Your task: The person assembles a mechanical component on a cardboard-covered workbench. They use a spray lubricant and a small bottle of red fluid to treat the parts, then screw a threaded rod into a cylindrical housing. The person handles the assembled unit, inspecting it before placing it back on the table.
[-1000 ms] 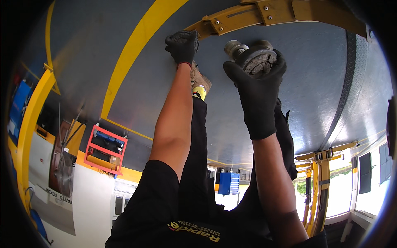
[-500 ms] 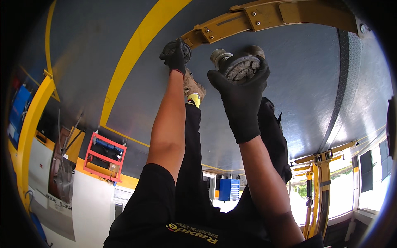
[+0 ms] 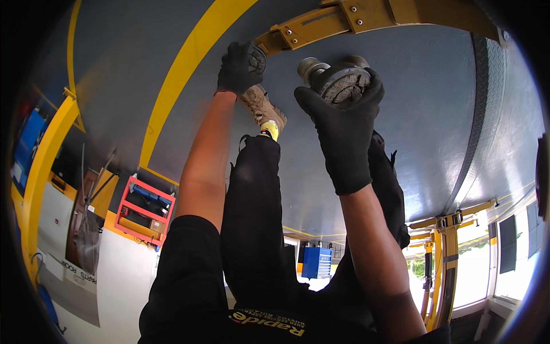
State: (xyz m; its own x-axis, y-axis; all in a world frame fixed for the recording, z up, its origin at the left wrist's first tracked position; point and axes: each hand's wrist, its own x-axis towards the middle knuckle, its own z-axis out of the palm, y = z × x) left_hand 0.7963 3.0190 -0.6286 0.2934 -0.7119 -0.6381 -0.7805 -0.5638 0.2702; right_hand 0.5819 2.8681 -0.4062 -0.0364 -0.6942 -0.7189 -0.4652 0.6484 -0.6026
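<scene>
My right hand (image 3: 348,129), in a black work glove, grips a round lift pad (image 3: 345,88) by its rim, thumb on the left and fingers on the right. The pad's dark rubber face is worn and cracked. Just beyond it show two metal cylindrical pieces, a silvery one (image 3: 312,70) and a duller one (image 3: 358,61); whether they join the pad is hidden. Farther off, my gloved left hand (image 3: 235,69) is closed round the left side of another round rubber pad (image 3: 258,59), at the end of the yellow-brown lift arm (image 3: 321,24).
The bolted lift arm curves across the far side over the grey floor (image 3: 200,97). My brown boot (image 3: 263,108) stands just below the left pad. A dark ridged strip (image 3: 476,120) runs along the right. A red shelf cart (image 3: 145,211), blue tool cabinet (image 3: 317,262) and yellow posts (image 3: 450,264) stand around.
My left hand has shifted left and outward round its pad, uncovering more of the rubber and my boot. My right hand, still holding its pad, appears slightly farther right in view.
</scene>
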